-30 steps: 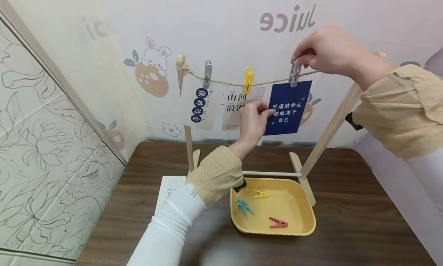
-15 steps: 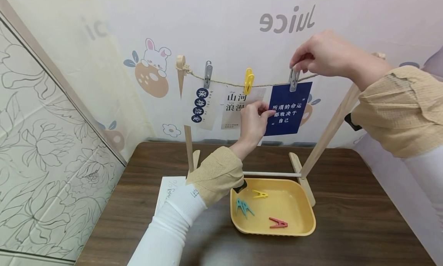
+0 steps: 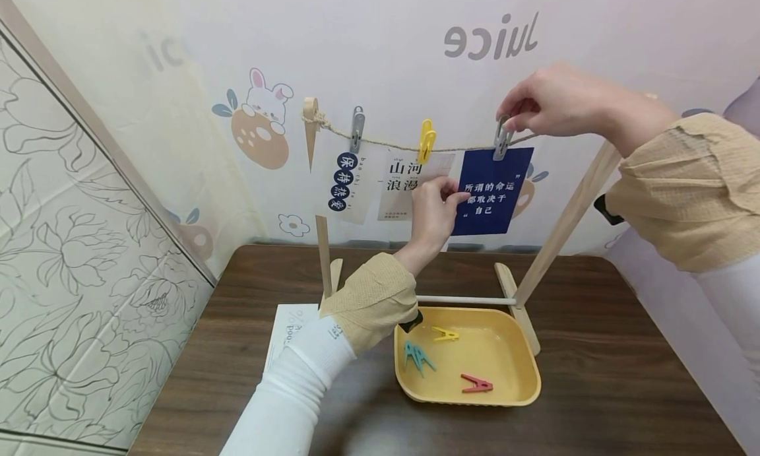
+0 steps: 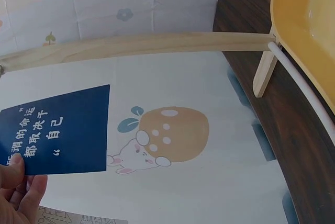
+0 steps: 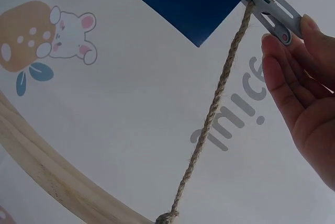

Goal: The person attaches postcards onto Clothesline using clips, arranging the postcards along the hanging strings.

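Note:
My left hand (image 3: 435, 213) pinches the lower left edge of a dark blue card (image 3: 489, 192) with white Chinese writing, between thumb and fingers as the left wrist view shows. At the card's top edge, a grey clothespin (image 5: 267, 4) sits over the twine (image 5: 222, 85) and the card. My right hand (image 3: 567, 103) holds this clothespin by its handle ends, thumb on one side and fingers on the other. To the left on the same twine hang two pale cards, one under a grey clothespin (image 3: 357, 130), the other under a yellow clothespin (image 3: 426, 141).
The twine runs between wooden posts (image 3: 564, 228) of a stand on the dark table (image 3: 623, 377). A yellow tray (image 3: 505, 398) in front holds several small pegs, among them a red peg (image 3: 477, 383). A white card (image 3: 285, 327) lies left, partly under the left sleeve.
My right hand, the grey clothespin and the twine there have moved down a little, and the blue card's top has dropped with them. The left hand keeps its pinch in nearly the same place.

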The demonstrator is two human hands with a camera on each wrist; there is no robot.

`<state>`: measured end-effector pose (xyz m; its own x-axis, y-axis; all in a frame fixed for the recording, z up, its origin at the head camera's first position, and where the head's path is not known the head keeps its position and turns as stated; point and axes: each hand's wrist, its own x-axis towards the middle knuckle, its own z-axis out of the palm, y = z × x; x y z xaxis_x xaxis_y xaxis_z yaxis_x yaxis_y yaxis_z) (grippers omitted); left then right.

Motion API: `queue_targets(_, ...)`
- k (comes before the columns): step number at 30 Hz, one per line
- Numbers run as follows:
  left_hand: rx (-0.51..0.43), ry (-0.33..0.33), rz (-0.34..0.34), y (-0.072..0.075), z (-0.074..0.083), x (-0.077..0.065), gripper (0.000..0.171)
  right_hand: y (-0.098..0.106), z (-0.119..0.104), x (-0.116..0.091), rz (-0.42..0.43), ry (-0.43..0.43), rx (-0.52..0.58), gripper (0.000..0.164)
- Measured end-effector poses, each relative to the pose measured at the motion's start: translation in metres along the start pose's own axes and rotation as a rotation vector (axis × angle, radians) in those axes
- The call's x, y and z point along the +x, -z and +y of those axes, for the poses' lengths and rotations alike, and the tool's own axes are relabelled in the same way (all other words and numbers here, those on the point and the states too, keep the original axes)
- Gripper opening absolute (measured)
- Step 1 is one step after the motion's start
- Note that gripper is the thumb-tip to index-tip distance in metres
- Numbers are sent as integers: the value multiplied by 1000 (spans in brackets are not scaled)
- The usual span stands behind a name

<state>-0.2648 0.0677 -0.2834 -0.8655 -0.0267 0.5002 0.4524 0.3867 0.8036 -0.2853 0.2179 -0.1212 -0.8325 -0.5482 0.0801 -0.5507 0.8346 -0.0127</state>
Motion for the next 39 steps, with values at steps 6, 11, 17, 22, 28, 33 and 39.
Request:
queue_targets(6,14,1,1,-1,-3,1,12,-2,0,1,-33,-3,9,25)
queue_targets(11,17,3,-5,-1,-5,1,11,-5,0,0,-49,-24,40,28)
queue_targets(17,30,15,-17,-1,-6,1,8,-5,0,0,-67,-21,75,33)
queue_targets(22,50,10,-16,-1,-8,1,7,-6,0,0,-62,2,86,34)
queue_targets(28,67,-20,-14,-1,-10,1,7,-6,0,0,-59,8,90,40)
queue_targets(33,72,-35,-21,1,-11,1,12,-7,2,-1,-53,-10,108,46)
queue_targets(39,53,-38,-23,5,-11,0,17,-8,6,-4,-31,-19,117,48)
